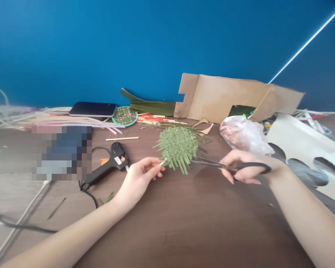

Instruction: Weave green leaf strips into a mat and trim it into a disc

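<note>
My left hand (pixel 142 179) pinches a thin pale stick at the lower left of a woven green leaf piece (pixel 179 143). The piece is roughly round, and uneven strip ends stick out along its edge. In my right hand (pixel 244 167) is a pair of scissors (pixel 209 162) with black handles, fingers through the loops. The blades reach left to the lower right edge of the weave. Whether a strip lies between them I cannot tell.
A black glue gun (pixel 108 169) with its cord lies left. Behind are a phone (pixel 92 109), a small woven disc with a teal rim (pixel 125 116), long green leaves (pixel 153 108) and a cardboard piece (pixel 226 95). A plastic bag (pixel 244 134) and white cut-out board (pixel 298 137) lie right.
</note>
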